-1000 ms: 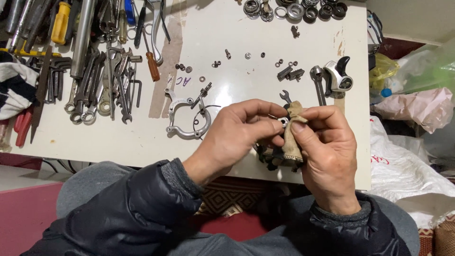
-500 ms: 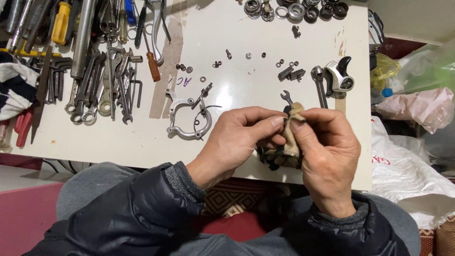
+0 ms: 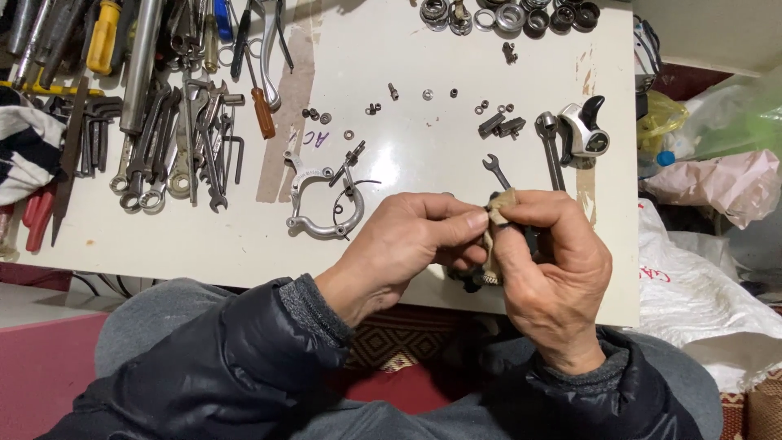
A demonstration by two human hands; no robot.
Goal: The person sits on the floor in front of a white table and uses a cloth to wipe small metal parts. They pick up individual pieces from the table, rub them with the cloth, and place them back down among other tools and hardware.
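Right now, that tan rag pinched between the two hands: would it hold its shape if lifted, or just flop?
Probably flop. The rag is bunched and folded between the right hand and left hand, with its lower end hanging limp toward the table edge. It looks thin and light, and its woven cloth likely grips rather than slips.

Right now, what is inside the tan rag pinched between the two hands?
Nothing inside shows. The tan rag is pinched by the left hand and right hand, whose fingertips cover it. A dark clump hangs beneath; whatever is wrapped stays hidden.
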